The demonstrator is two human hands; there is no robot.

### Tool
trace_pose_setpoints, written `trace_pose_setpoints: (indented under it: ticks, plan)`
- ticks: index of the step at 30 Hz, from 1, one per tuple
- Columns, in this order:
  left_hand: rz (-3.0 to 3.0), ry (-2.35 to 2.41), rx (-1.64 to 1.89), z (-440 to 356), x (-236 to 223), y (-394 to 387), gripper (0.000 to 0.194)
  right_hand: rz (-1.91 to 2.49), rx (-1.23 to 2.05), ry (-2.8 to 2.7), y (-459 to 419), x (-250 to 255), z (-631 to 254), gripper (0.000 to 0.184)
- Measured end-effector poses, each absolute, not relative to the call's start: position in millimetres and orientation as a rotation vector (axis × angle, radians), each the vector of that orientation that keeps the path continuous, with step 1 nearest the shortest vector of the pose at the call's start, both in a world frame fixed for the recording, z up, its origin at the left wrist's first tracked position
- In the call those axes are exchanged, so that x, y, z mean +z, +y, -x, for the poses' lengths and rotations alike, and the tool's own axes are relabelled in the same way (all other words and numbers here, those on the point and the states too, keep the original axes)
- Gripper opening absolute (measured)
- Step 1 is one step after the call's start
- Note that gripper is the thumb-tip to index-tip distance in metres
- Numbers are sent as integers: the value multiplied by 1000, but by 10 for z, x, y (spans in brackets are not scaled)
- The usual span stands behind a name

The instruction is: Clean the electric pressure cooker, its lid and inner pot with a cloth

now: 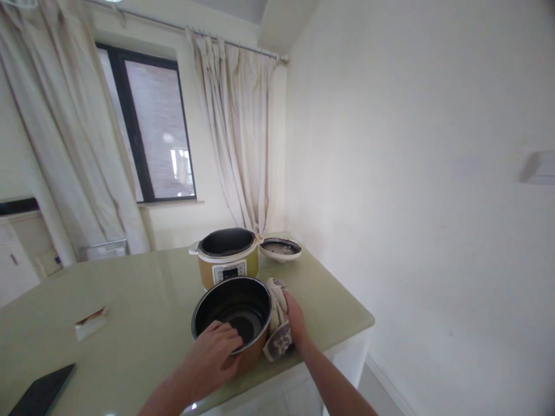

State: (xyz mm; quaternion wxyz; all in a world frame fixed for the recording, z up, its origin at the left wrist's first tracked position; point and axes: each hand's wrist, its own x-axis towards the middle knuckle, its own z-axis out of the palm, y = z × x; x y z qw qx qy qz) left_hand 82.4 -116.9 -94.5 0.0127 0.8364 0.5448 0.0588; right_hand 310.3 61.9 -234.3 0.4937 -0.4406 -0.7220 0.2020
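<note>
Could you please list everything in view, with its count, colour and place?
Pot: 1, black inside, orange-brown outside, near table edge
Cloth: 1, beige and purple-grey patterned, against pot's right side
Cooker: 1, white and yellow-green, behind pot
Lid: 1, pale with dark inside, right of cooker
Small item: 1, white and red-brown, table's left
Flat object: 1, dark, near left
Table: 1, pale green top
Curtains: 2, cream, flanking window
Window: 1, dark-framed, far wall
Wall fitting: 1, white, right edge
Left hand: at pot's near rim
Right hand: on cloth
</note>
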Motion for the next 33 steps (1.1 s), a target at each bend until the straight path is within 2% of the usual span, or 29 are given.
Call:
trace_pose_setpoints:
  ticks: [3,4,7,10,17,20,21,25,29,33]
  plan:
    - [-2473,1880,131,-1167,-905,-1153,62,1093,401,-1902,591,-2382,-3081,57]
    - [-2431,1934,121,-1319,-907,-1122,66,1072,363,-1948,573,-2381,-3082,59]
    - [-2283,2153,127,-1714,-948,-987,46,968,280,-2024,512,-2376,-3122,61]
    - [-2369,2174,50,-1778,-1023,-904,44,939,314,-1958,502,-2378,-3192,63]
    - [-2603,1710,-9,-952,-960,-1081,30,1054,486,-1742,627,-2353,-3161,53]
    - [-2543,1752,-97,-847,-789,-1160,13,1141,510,-1768,615,-2325,-3108,51]
    - [-2504,1818,-129,-886,-746,-1170,12,1166,509,-1784,596,-2310,-3096,51]
    - [-2355,2035,-54,-1290,-731,-1093,37,1171,441,-1892,475,-2238,-3089,55]
    - [-2371,2101,-21,-1647,-853,-925,34,1089,456,-1873,413,-2197,-3122,60]
    - [-2585,1807,-21,-1488,-925,-911,33,1099,594,-1680,461,-2146,-3169,51]
